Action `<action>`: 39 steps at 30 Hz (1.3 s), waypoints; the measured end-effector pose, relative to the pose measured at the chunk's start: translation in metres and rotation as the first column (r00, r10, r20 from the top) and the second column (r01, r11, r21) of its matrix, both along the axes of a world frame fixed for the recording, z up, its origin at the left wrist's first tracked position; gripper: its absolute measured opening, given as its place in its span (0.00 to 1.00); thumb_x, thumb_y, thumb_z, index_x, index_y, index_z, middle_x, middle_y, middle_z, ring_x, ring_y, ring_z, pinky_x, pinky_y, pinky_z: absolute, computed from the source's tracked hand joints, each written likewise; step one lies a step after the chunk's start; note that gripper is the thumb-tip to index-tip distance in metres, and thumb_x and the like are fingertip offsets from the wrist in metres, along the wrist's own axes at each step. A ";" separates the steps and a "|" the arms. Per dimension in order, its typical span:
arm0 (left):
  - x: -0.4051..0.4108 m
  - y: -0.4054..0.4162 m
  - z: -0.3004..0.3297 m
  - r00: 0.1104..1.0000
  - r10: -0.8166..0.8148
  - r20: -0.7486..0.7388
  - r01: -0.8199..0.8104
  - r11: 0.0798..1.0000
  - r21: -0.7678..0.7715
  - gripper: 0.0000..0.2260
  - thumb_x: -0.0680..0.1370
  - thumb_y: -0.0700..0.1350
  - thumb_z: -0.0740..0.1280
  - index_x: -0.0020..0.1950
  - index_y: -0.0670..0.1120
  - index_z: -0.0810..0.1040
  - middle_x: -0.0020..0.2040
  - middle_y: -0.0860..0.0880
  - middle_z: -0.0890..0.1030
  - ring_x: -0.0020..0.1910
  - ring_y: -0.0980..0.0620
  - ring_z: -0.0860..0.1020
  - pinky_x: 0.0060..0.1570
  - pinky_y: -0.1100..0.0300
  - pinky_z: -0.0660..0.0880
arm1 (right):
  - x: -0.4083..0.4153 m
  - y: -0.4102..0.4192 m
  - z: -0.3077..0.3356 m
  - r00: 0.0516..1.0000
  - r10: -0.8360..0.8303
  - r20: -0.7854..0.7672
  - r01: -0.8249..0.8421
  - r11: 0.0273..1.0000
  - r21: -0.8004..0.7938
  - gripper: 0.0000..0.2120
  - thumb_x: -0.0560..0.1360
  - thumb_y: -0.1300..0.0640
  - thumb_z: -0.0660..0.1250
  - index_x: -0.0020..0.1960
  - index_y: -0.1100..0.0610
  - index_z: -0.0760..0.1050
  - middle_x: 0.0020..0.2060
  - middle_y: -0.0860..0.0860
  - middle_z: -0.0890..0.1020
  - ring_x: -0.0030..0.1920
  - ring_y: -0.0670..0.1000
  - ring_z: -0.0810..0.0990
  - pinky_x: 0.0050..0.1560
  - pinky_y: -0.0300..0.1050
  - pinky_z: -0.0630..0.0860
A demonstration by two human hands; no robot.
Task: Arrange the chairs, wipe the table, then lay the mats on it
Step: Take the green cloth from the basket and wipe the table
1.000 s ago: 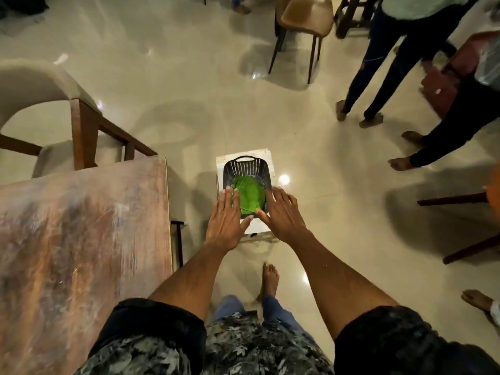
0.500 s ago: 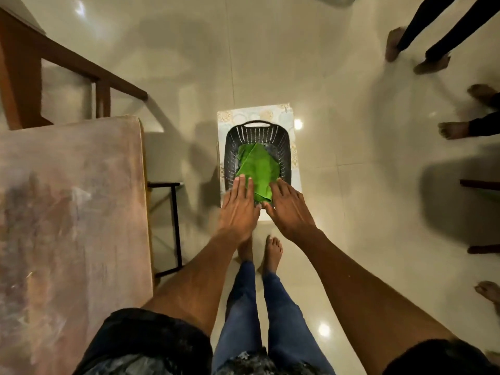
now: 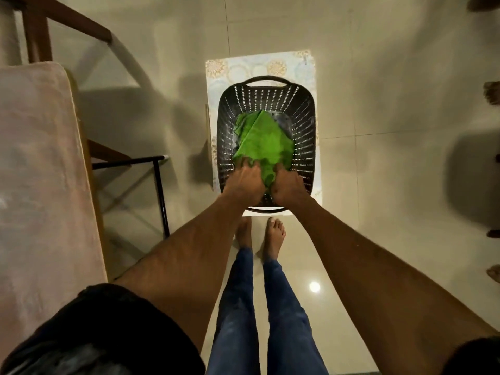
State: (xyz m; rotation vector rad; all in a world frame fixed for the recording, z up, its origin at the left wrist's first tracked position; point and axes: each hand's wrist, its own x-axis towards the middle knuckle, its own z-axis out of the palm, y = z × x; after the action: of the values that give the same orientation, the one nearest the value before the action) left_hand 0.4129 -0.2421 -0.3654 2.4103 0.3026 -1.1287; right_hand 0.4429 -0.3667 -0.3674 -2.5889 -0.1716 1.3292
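Green mats lie in the dark slotted basket, left hand and right hand each with grip clamped on them

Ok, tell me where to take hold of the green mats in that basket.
Grip the green mats at their near edge, reaching down from above: the basket walls block the sides. The left hand and right hand already bunch that edge.
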 end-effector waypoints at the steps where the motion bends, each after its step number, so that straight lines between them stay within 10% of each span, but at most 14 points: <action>1: 0.002 -0.002 -0.004 1.000 0.026 -0.013 -0.026 1.000 -0.011 0.24 0.83 0.39 0.59 0.79 0.36 0.63 0.77 0.33 0.65 0.77 0.29 0.67 0.75 0.36 0.68 | -0.001 0.000 -0.005 1.000 -0.013 -0.011 0.013 1.000 -0.002 0.24 0.81 0.61 0.66 0.75 0.63 0.65 0.64 0.71 0.78 0.68 0.71 0.77 0.65 0.58 0.74; 9: 0.001 -0.009 -0.032 0.990 0.119 -0.073 -0.123 0.991 -0.056 0.24 0.85 0.39 0.59 0.81 0.38 0.63 0.82 0.28 0.55 0.77 0.26 0.66 0.75 0.40 0.66 | 0.004 0.011 -0.029 0.972 -0.206 0.109 0.206 0.978 0.019 0.13 0.83 0.62 0.63 0.66 0.65 0.75 0.63 0.68 0.79 0.63 0.68 0.80 0.59 0.56 0.75; 16: 0.008 -0.011 -0.016 0.873 0.488 -0.001 -0.487 0.871 -0.061 0.14 0.83 0.39 0.62 0.66 0.36 0.78 0.65 0.31 0.79 0.65 0.31 0.77 0.59 0.47 0.73 | 0.008 0.019 -0.018 0.839 -0.491 0.233 0.442 0.866 0.233 0.04 0.77 0.65 0.73 0.50 0.59 0.85 0.51 0.57 0.87 0.51 0.56 0.85 0.47 0.38 0.72; 22: 0.001 -0.012 0.043 0.260 0.944 -0.202 -0.962 0.235 -0.140 0.29 0.83 0.66 0.62 0.64 0.40 0.82 0.61 0.35 0.85 0.58 0.36 0.84 0.62 0.45 0.80 | 0.017 0.026 0.080 0.733 -0.648 0.206 0.494 0.715 0.494 0.16 0.75 0.70 0.73 0.59 0.58 0.85 0.55 0.51 0.86 0.50 0.45 0.78 0.51 0.26 0.73; 24: -0.005 -0.010 0.063 -0.029 0.895 -0.444 -0.977 -0.119 -0.175 0.32 0.79 0.71 0.62 0.63 0.44 0.83 0.57 0.37 0.86 0.50 0.38 0.86 0.50 0.44 0.84 | 0.010 0.026 0.127 0.729 -0.671 0.137 0.504 0.660 0.556 0.16 0.74 0.68 0.73 0.58 0.53 0.85 0.53 0.46 0.86 0.50 0.43 0.80 0.58 0.40 0.78; 26: -0.005 -0.008 0.096 -0.123 0.769 -0.627 -0.921 -0.323 -0.216 0.29 0.81 0.69 0.63 0.64 0.46 0.83 0.56 0.38 0.87 0.48 0.40 0.87 0.40 0.50 0.83 | -0.001 0.023 0.174 0.749 -0.661 0.041 0.509 0.614 0.604 0.17 0.74 0.67 0.74 0.57 0.50 0.85 0.52 0.40 0.85 0.51 0.39 0.82 0.59 0.42 0.80; 32: -0.009 0.015 0.211 -0.075 0.679 -0.731 -0.779 -0.498 -0.382 0.14 0.82 0.47 0.66 0.60 0.40 0.84 0.48 0.39 0.88 0.40 0.42 0.88 0.41 0.51 0.85 | -0.046 -0.014 0.288 0.829 -0.553 -0.082 0.432 0.541 0.722 0.14 0.71 0.58 0.71 0.54 0.44 0.84 0.50 0.46 0.88 0.51 0.47 0.87 0.51 0.50 0.84; 39: -0.015 0.045 0.296 0.120 0.840 -0.529 -0.770 -0.257 -0.583 0.14 0.77 0.34 0.70 0.62 0.32 0.81 0.57 0.28 0.84 0.47 0.34 0.86 0.43 0.45 0.85 | -0.039 -0.054 0.349 0.850 -0.503 -0.157 0.413 0.451 0.791 0.15 0.65 0.60 0.74 0.49 0.47 0.87 0.45 0.58 0.88 0.44 0.52 0.86 0.46 0.44 0.82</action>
State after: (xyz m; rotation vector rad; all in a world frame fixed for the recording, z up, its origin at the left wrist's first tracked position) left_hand 0.3977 -0.1972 -0.0698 0.8074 0.9848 -0.2371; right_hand 0.4036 -0.4209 -0.0182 -1.7026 -0.0490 0.6559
